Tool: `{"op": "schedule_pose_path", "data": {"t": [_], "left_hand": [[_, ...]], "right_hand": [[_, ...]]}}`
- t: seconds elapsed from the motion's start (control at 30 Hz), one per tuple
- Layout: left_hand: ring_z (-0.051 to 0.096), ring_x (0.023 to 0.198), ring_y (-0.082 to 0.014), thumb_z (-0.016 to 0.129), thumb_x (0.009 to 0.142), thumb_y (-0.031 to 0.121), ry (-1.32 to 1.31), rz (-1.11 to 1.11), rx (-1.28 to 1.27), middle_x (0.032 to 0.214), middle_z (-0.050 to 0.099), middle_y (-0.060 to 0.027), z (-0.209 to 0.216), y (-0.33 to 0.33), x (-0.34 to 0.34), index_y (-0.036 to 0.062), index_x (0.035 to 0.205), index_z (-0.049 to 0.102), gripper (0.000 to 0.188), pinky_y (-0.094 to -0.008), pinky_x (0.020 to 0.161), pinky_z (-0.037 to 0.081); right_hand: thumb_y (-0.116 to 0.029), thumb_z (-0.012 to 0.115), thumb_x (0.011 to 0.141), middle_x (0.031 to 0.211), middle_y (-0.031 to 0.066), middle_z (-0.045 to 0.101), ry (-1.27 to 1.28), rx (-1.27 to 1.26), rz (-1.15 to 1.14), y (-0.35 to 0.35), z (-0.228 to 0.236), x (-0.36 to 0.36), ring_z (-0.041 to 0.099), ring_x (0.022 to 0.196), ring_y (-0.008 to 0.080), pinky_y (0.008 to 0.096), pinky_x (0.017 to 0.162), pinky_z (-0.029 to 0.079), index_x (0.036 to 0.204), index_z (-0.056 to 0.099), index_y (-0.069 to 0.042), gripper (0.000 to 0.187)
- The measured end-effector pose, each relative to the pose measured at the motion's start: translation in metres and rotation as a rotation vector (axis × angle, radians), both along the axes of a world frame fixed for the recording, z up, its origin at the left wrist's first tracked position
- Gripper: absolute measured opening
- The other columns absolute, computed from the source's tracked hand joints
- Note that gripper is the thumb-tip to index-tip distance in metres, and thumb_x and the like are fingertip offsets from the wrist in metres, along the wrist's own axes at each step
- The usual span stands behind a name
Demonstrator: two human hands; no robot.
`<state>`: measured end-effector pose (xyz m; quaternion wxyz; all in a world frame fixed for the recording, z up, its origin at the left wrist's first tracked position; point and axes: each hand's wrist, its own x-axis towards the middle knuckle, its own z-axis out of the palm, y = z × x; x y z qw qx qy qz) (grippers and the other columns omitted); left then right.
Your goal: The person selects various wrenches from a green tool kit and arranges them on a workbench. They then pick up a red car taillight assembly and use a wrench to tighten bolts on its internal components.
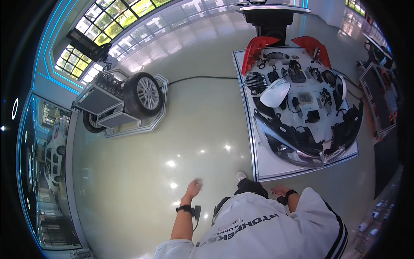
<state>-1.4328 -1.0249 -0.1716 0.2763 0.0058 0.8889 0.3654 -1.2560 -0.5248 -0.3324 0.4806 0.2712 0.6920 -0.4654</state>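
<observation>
My left hand (194, 188) hangs over the pale floor, with nothing visible in it. Its fingertips are smeared, so how far they are curled cannot be told. A black strap with a small dark box (196, 212) sits around that wrist. My right hand (280, 190) is beside my body, loosely open and holding nothing that shows. It is nearest to the front edge of a white display board (276, 172), apart from it as far as I can tell. On the board lie a dark front car lamp assembly (297, 155), a white mirror cover (276, 93) and red tail lamps (315, 48).
At the left stands a metal-framed chassis stand (103, 105) with a tyre (144, 95). A black cable (202, 77) runs across the floor from it to the board. Another framed panel (378, 101) stands at the far right. A white car (55, 151) shows behind glass.
</observation>
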Motion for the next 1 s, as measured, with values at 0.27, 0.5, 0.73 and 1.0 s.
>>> {"op": "schedule_pose_path", "data": {"t": [0.27, 0.5, 0.73, 1.0], "left_hand": [[0.060, 0.107, -0.0283, 0.054, 0.084, 0.035, -0.416, -0.571, -0.776, 0.108, 0.065, -0.0149, -0.039, -0.255, 0.129, 0.0097, 0.108, 0.064, 0.036, -0.0407, 0.095, 0.045], [0.059, 0.107, -0.0306, 0.051, 0.085, 0.034, 0.241, -0.575, -0.807, 0.107, 0.065, -0.0140, -0.078, -0.271, -0.131, 0.0116, 0.110, 0.065, 0.036, -0.0432, 0.096, 0.044], [0.055, 0.051, -0.0172, 0.051, 0.084, 0.012, -0.243, 0.393, 0.145, 0.067, 0.056, -0.0064, -0.114, -0.103, -0.668, 0.0084, 0.076, 0.055, 0.009, -0.0295, 0.041, 0.043], [0.061, 0.070, -0.0148, 0.046, 0.092, 0.013, 0.235, -0.386, 0.303, 0.087, 0.063, -0.0083, 0.093, 0.306, -0.957, 0.0007, 0.108, 0.055, 0.023, -0.0253, 0.061, 0.047]], "right_hand": [[-0.026, 0.048, 0.089, 0.057, -0.0003, 0.046, 0.241, -0.533, -0.411, -0.038, 0.194, -0.321, 0.036, 0.041, 0.0075, 0.0229, 0.037, 0.026, 0.079, 0.062, -0.001, 0.031], [-0.024, 0.054, 0.092, 0.073, 0.0029, 0.052, 0.367, -0.535, -1.089, -0.028, 0.198, -0.518, 0.029, 0.041, 0.0029, 0.0192, 0.037, 0.020, 0.099, 0.059, -0.005, 0.021], [-0.016, 0.050, 0.086, 0.076, 0.0128, 0.061, 0.266, -0.036, -1.186, 0.018, 0.090, -0.598, 0.036, 0.041, 0.0099, 0.0262, 0.034, 0.029, 0.100, 0.059, 0.002, 0.024], [-0.026, 0.059, 0.082, 0.062, 0.0111, 0.057, 0.159, 0.158, -1.298, 0.052, -0.019, -0.658, 0.039, 0.036, 0.0152, 0.0286, 0.032, 0.028, 0.083, 0.059, 0.006, 0.032]]}}
